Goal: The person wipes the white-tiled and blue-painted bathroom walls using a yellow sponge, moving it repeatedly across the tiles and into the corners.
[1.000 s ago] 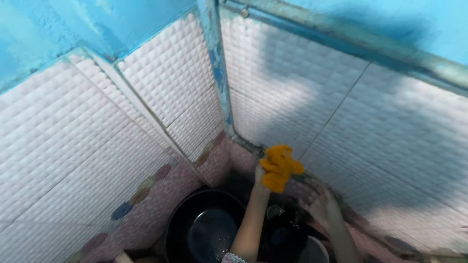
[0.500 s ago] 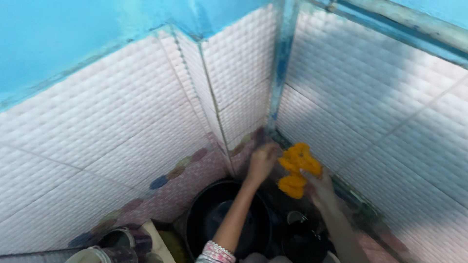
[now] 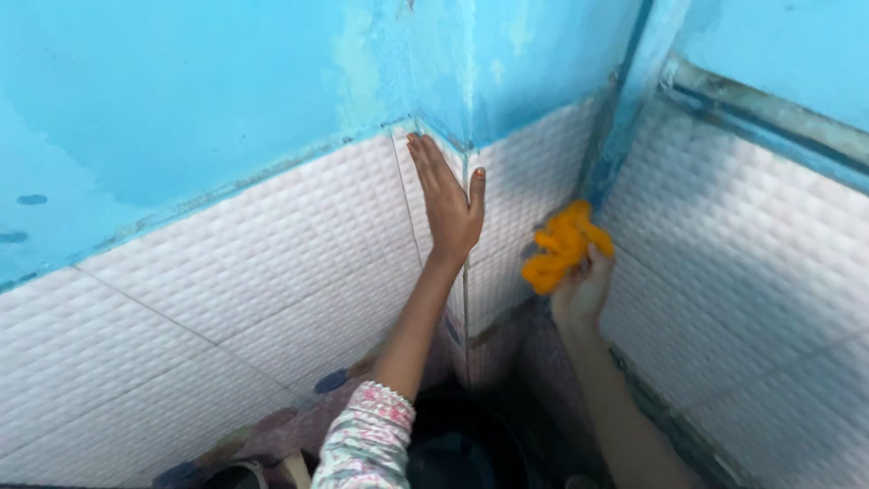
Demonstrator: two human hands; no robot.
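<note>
My left hand (image 3: 446, 201) is pressed flat, fingers together, against the outer corner of the white textured wall tiles (image 3: 235, 263), just under the blue painted wall (image 3: 226, 81). My right hand (image 3: 579, 290) grips a crumpled orange cloth (image 3: 561, 244) and holds it against the tiles in the inner corner, beside a blue vertical strip (image 3: 620, 145). My left sleeve (image 3: 362, 444) is floral patterned.
A black round basin (image 3: 462, 453) sits on the floor below my arms. A pinkish patterned tile band (image 3: 299, 407) runs along the wall base. A rim of another container (image 3: 231, 473) shows at bottom left. A grey-blue pipe (image 3: 769, 118) crosses the upper right wall.
The cloth passed from my left hand to my right hand. Both hands rose up the wall; my left hand now lies flat on the tile corner. The view tilted upward.
</note>
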